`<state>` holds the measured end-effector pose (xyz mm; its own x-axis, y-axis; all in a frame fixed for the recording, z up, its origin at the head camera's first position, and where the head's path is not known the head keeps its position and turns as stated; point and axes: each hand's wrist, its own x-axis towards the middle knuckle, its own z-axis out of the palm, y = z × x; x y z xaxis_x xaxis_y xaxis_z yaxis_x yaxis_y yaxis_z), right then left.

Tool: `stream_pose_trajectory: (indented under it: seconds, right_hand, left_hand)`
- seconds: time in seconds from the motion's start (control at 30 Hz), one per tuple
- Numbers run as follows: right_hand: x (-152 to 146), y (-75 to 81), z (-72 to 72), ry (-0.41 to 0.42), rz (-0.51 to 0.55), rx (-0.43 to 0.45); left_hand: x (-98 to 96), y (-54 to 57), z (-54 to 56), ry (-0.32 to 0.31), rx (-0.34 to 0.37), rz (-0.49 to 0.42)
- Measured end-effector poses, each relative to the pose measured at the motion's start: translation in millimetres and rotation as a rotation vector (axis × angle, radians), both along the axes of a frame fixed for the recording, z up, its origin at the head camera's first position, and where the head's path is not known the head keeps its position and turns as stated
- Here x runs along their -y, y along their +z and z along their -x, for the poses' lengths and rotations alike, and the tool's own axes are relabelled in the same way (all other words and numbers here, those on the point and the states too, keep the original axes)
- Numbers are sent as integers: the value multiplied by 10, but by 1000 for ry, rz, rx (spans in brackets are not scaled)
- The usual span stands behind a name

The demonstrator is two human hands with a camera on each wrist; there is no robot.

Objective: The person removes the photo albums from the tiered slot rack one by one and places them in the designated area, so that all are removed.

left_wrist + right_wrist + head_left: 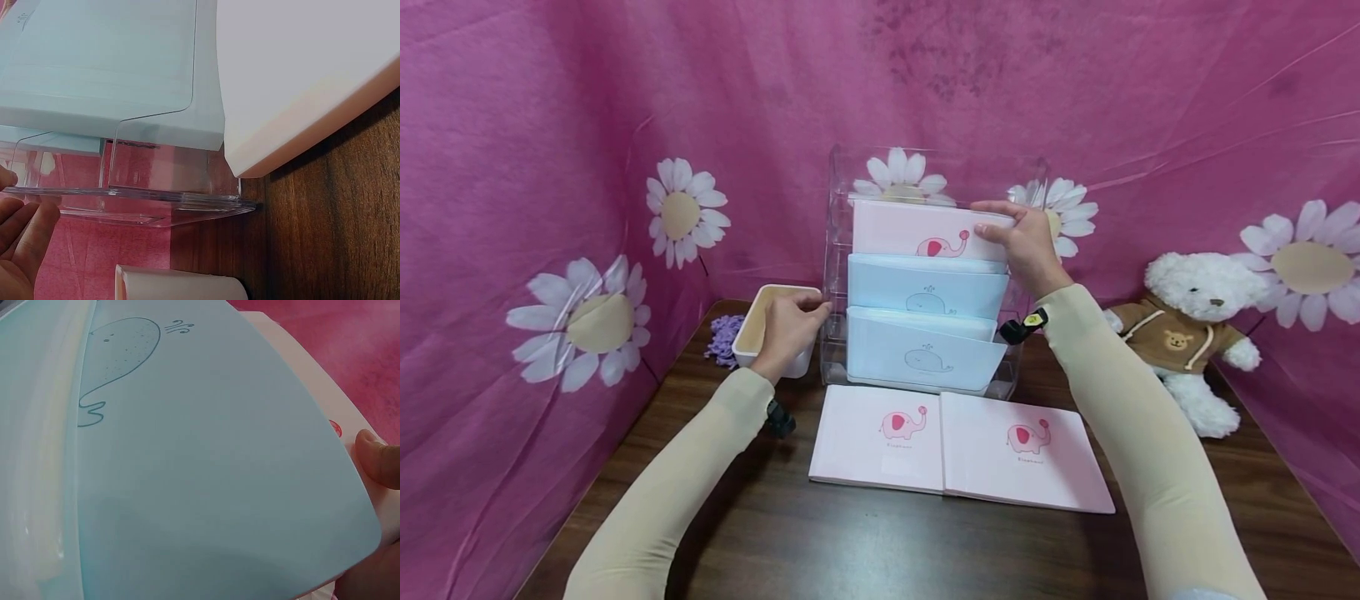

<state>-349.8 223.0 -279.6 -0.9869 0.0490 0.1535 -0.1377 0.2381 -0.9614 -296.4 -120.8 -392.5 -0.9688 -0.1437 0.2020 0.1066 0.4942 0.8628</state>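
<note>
A clear plastic rack [829, 250] with stepped slots stands at the back of the table. My right hand [1028, 246] grips the top right corner of a pink elephant notebook [887, 227] in an upper slot, thumb on its front cover. Below it, light blue whale notebooks [880, 287] fill the lower slots, covers facing me. In the right wrist view, a blue cover [237, 456] overlaps the pink one, and my right thumb [378, 459] shows at the edge. My left hand [793, 325] pinches the rack's left side wall [150, 195] between thumb and fingers.
Two pink elephant notebooks [880, 462] lie side by side before the rack. A cream-coloured bin [793, 367] stands behind my left hand, with purple shredded filler [724, 340] beside it. A white teddy bear [1198, 333] in a brown hoodie sits at the right.
</note>
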Motion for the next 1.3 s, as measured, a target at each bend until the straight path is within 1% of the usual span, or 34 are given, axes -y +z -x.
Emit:
stream_pose_trajectory:
  seconds: [0.17,0.43,0.6,0.73,0.87,0.97,1.1,1.23,1.3]
  right_hand:
    - [31,10,11,-21,19,-7]
    - [56,71,-8,-64,4,2]
    - [56,90,-6,-58,26,8]
    - [51,101,-8,-54,37,13]
    - [46,116,-16,-52,12,-5]
    - [39,130,-21,-50,-10,-36]
    - [19,159,-30,-40,17,-51]
    - [-11,197,-58,-20,105,-49]
    - [-25,215,-71,-14,137,-65]
  left_hand:
    - [4,-7,3,-1,-1,-3]
    - [3,11,2,0,-26,1]
    - [4,11,4,-2,-22,12]
    - [7,5,7,-5,-37,16]
    - [5,-1,13,-3,-51,17]
    - [1,-2,18,-4,-50,17]
    - [1,-3,18,-4,-47,16]
    - [8,-14,18,-3,-47,17]
    - [10,-15,18,-3,-46,18]
